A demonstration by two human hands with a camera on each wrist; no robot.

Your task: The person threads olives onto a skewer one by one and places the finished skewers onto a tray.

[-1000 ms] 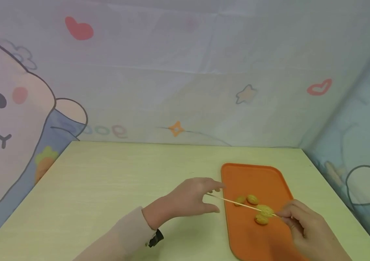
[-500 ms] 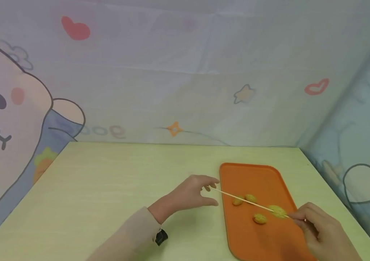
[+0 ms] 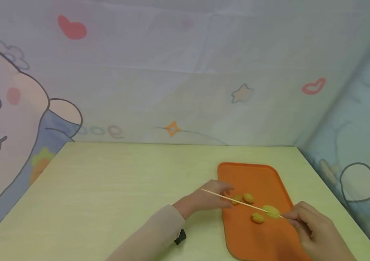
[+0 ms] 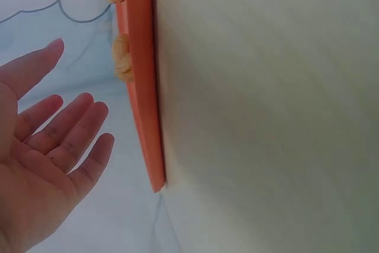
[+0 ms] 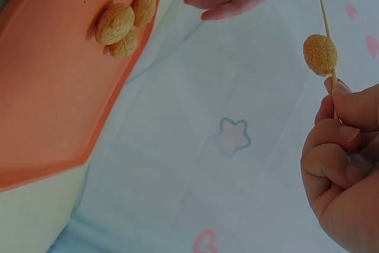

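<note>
My right hand (image 3: 315,228) pinches a thin wooden skewer (image 3: 253,206) near its lower end, above the right side of an orange tray (image 3: 251,175). One wrinkled yellowish ball (image 5: 320,54) is threaded on it, just beyond my fingertips; the rest of the stick sticks out bare. My left hand (image 3: 208,203) reaches over the tray's left edge with fingers spread and nothing in them, as the left wrist view also shows. Nearest to it lie two loose wrinkled balls (image 3: 248,198). A third ball (image 3: 257,218) lies below the skewered one.
The orange tray lies on the right part of a pale wooden table (image 3: 123,181). A cartoon-printed cloth (image 3: 159,79) hangs behind the table and along its right side. A black band (image 3: 180,237) shows at my left wrist.
My left hand has moved right, from beside the tray to over its edge. The right hand first lifted the skewered ball away from the loose one, then came back slightly left.
</note>
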